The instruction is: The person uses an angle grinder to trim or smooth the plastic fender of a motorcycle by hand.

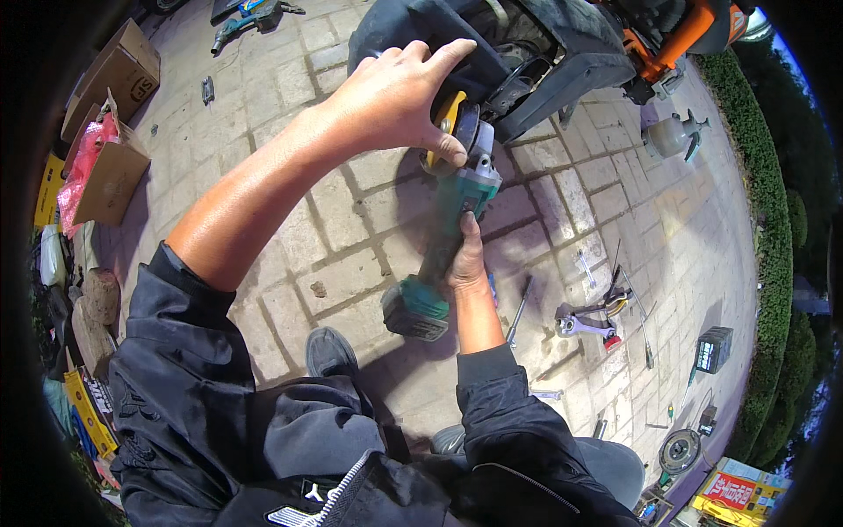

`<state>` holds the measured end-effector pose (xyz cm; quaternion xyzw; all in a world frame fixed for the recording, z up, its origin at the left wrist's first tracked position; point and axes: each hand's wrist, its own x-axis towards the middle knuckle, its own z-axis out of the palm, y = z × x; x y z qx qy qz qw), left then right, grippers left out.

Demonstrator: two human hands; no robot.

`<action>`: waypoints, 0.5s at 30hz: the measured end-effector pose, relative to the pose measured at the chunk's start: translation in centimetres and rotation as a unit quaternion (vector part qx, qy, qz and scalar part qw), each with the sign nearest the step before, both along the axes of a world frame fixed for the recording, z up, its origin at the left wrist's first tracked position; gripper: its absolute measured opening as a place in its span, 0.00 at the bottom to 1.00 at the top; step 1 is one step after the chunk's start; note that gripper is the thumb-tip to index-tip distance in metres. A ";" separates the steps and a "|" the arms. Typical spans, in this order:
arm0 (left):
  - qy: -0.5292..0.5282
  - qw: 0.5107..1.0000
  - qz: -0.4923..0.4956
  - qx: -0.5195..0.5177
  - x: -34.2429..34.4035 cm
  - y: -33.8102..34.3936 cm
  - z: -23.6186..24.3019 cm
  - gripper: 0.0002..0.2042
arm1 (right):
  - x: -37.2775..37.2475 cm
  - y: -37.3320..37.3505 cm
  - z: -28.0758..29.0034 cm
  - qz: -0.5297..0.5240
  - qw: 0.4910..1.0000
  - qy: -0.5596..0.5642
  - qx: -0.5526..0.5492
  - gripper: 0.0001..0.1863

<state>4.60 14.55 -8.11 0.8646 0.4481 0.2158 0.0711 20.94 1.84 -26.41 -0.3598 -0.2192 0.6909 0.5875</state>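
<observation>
My right hand (469,259) grips a teal cordless angle grinder (472,186) round its body, thumb along the top. The grinder's battery (414,309) points toward me and its head points away. A yellow-edged disc (450,123) sits at the head. My left hand (399,92) reaches over from the left, index finger stretched out and thumb lowered at the disc and grinder head. Whether the thumb presses on it I cannot tell; the other fingers are partly hidden. Just beyond the head stands a dark plastic housing (457,39) of a machine, with cables inside.
Brick paving lies underfoot. An orange machine frame (689,39) stands at the far right. Wrenches, screwdrivers and a purple-grey tool part (587,326) lie to the right, with a spare battery (713,349). Cardboard boxes (114,180) stand at left; another power tool (250,22) lies far left.
</observation>
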 end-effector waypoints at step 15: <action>-0.004 1.000 0.014 0.008 0.4 0.0 -0.2 0.62 | -0.9 -0.2 -0.1 -0.015 1.000 0.007 0.022 0.38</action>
